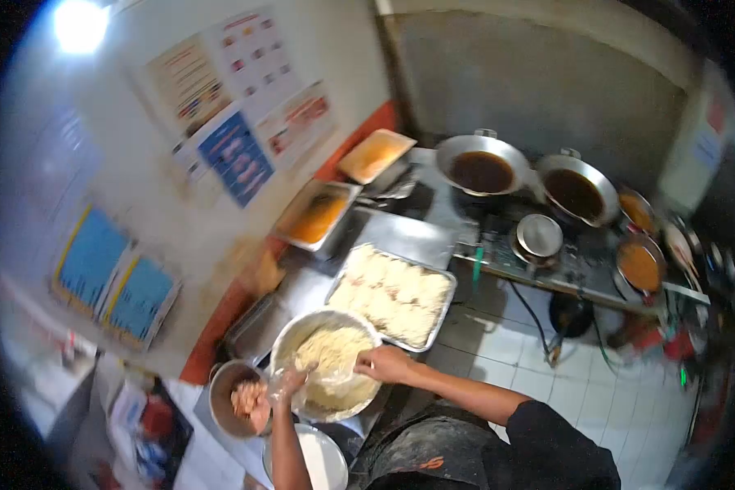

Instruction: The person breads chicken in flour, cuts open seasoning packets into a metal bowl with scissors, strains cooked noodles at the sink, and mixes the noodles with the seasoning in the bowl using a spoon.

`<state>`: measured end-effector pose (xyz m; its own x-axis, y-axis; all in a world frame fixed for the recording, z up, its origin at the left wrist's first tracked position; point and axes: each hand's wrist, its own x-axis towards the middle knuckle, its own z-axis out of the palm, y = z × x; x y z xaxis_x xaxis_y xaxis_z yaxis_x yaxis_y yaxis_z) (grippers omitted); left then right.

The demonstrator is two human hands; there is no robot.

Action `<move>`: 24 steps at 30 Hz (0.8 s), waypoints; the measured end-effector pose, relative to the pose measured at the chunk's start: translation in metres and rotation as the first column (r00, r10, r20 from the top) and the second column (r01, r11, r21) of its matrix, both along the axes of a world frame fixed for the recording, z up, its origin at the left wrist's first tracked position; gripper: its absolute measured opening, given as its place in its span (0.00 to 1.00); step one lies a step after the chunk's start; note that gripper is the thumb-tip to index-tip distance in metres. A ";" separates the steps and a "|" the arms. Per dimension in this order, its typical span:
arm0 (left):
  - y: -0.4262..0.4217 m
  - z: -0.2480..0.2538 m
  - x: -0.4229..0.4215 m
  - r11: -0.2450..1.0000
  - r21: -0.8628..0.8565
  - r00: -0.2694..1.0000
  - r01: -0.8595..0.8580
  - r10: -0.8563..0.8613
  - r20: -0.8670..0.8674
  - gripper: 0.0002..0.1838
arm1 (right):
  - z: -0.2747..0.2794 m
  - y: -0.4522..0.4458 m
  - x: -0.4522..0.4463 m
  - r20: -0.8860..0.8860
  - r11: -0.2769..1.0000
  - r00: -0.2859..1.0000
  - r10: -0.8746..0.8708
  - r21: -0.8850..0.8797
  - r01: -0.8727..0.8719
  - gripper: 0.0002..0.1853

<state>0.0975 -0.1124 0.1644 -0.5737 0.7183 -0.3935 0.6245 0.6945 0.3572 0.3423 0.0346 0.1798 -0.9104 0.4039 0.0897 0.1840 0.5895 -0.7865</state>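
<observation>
Over a large metal bowl of pale crumbly coating, both my hands are at a piece of thin clear plastic, maybe a glove or bag. My right hand pinches its right side above the bowl's rim. At the left rim, my left hand has its fingers curled at the plastic, partly blurred. Left of it stands a smaller metal pot with raw pink meat pieces. Below, a container of white contents is partly covered by my left forearm. Behind the bowl lies a tray of coated pieces.
Two metal trays with orange contents stand along the wall. On the stove side are two woks of dark liquid, a strainer and pans of brown food. Hoses hang above the tiled floor.
</observation>
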 end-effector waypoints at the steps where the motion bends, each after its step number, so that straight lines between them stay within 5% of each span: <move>1: -0.014 -0.035 -0.023 0.998 -0.004 0.998 -0.066 0.066 -0.003 0.48 | 0.010 0.003 -0.014 -0.020 0.999 0.999 -0.029 -0.046 0.028 0.16; 3: -0.056 -0.102 -0.058 0.896 0.426 0.951 -0.127 -0.013 0.310 0.43 | 0.011 0.004 -0.044 -0.102 0.986 0.988 -0.116 -0.133 0.102 0.16; 4: -0.051 0.017 0.024 0.764 0.509 0.813 -0.397 0.036 0.581 0.40 | 0.006 0.003 -0.060 -0.185 0.977 0.973 -0.141 -0.187 0.106 0.16; 5: -0.034 0.057 0.065 0.632 0.481 0.720 -0.608 0.183 0.669 0.39 | 0.003 0.002 -0.071 -0.152 0.965 0.973 -0.173 -0.224 0.137 0.17; 6: -0.032 0.057 0.073 0.549 0.453 0.615 -0.702 0.146 0.775 0.39 | 0.006 0.002 -0.079 -0.148 0.975 0.977 -0.153 -0.182 0.125 0.18; 10: -0.040 0.040 0.083 0.378 0.227 0.134 -0.898 -0.256 0.957 0.39 | -0.001 -0.004 -0.106 -0.068 0.946 0.988 0.141 -0.285 -0.154 0.32; 12: -0.044 0.041 0.091 0.332 0.162 0.028 -0.929 -0.373 0.927 0.40 | -0.017 0.007 -0.117 0.091 0.885 0.912 0.400 -0.298 -0.358 0.33; 15: -0.054 0.036 0.092 0.290 0.162 0.038 -0.943 -0.390 0.920 0.39 | -0.024 0.025 -0.124 0.211 0.886 0.874 0.437 -0.270 -0.378 0.29; 17: -0.064 0.001 0.078 0.438 0.261 0.331 -0.861 0.092 0.939 0.38 | -0.019 0.038 -0.120 0.245 0.923 0.890 0.384 -0.138 -0.360 0.25; 20: -0.076 -0.018 0.091 0.405 0.268 0.388 -0.874 0.250 0.887 0.37 | 0.018 0.042 -0.107 0.458 0.915 0.816 0.352 0.016 -0.403 0.28; 21: -0.075 -0.026 0.095 0.405 0.488 0.598 -0.773 0.208 0.774 0.37 | 0.031 0.042 -0.101 0.586 0.897 0.736 0.338 0.036 -0.440 0.30; 23: -0.048 0.033 0.108 0.326 0.358 0.428 -0.875 0.171 0.888 0.39 | 0.035 0.032 -0.096 0.604 0.917 0.773 0.195 0.168 -0.363 0.31; 24: -0.048 0.022 0.105 0.344 0.375 0.428 -0.861 0.093 0.899 0.41 | 0.032 0.027 -0.095 0.518 0.930 0.846 0.127 0.235 -0.283 0.30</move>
